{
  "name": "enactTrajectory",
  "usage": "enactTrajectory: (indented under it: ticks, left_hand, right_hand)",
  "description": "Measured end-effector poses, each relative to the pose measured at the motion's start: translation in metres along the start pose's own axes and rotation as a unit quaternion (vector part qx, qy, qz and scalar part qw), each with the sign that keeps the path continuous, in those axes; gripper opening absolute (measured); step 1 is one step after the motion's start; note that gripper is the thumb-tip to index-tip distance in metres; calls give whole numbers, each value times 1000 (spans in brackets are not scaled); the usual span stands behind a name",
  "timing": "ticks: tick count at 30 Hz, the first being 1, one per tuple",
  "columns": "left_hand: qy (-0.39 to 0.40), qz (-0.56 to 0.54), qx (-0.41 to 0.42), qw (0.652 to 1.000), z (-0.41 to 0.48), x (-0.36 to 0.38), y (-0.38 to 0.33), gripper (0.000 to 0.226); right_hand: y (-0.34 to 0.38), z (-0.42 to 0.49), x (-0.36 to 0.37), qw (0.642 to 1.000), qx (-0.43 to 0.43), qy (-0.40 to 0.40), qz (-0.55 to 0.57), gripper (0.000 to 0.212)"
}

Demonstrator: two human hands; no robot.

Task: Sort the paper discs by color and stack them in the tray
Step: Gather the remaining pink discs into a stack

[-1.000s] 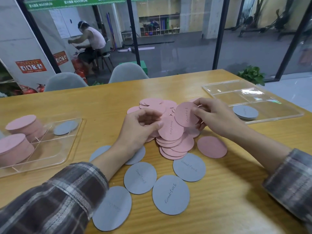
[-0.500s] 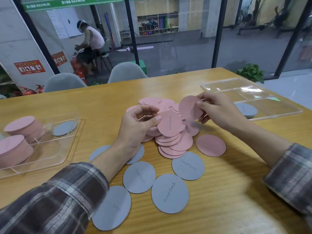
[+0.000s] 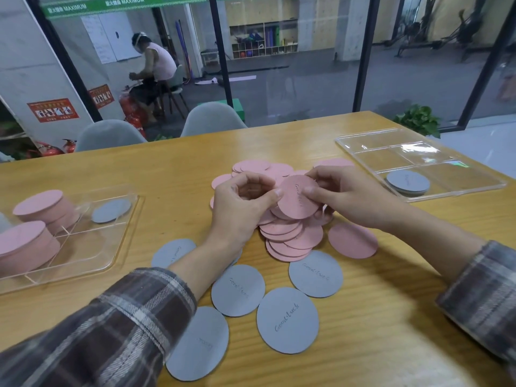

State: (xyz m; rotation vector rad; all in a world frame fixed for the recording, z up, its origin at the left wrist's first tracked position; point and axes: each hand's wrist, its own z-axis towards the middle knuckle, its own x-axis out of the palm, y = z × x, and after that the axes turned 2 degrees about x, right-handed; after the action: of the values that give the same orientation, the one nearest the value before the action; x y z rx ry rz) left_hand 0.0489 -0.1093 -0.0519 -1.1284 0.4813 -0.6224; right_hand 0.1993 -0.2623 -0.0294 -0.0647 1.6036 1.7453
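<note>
Wooden table (image 3: 391, 317) fills the near view, set against a glass wall with two grey chairs (image 3: 212, 118) at its far edge. Beyond the glass a person (image 3: 156, 65) sits in a gym-like hall.

At the middle of the table both hands meet over a loose pile of pink discs (image 3: 287, 236). One pink disc (image 3: 296, 202) is raised above the pile and tilted toward the camera. The right hand (image 3: 343, 199) has its grip closed on the disc's right edge, thumb on the printed face. The left hand (image 3: 243, 205) is curled, and its thumb tip pinches the disc's left edge. A lone pink disc (image 3: 352, 240) lies flat just right of the pile.

Five grey discs (image 3: 287, 321) lie spread on the near side of the pile, some overlapping; one is partly hidden under the left forearm.

A clear tray (image 3: 89, 247) sits at the left. It holds two tall pink stacks (image 3: 42, 208) in its left compartments and a single grey disc (image 3: 111, 210) in its far right one. A second clear tray (image 3: 379, 146) at the far right carries a low stack of grey discs (image 3: 407, 182) in its near compartment. A green plant (image 3: 418, 120) stands behind it.
</note>
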Motion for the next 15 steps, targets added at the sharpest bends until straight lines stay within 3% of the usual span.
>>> enactTrajectory:
  ticks: [4, 7, 10, 13, 15]
  left_hand:
    - [28, 117, 96, 988, -1, 6, 0, 16]
    - [124, 205, 159, 958, -10, 16, -3, 15]
    - [253, 252, 210, 910, -19, 28, 3, 20]
    - [315, 345, 243, 850, -23, 37, 5, 33]
    - [343, 368, 232, 832, -25, 39, 2, 36]
  right_hand:
    - [-4, 2, -12, 999, -3, -20, -41, 9]
    - [-10, 2, -29, 997, 5, -64, -50, 10]
    - [-15, 3, -35, 995, 14, -90, -51, 9]
    - [-18, 5, -35, 993, 17, -98, -60, 8]
    - [-17, 5, -35, 992, 17, -104, -63, 8]
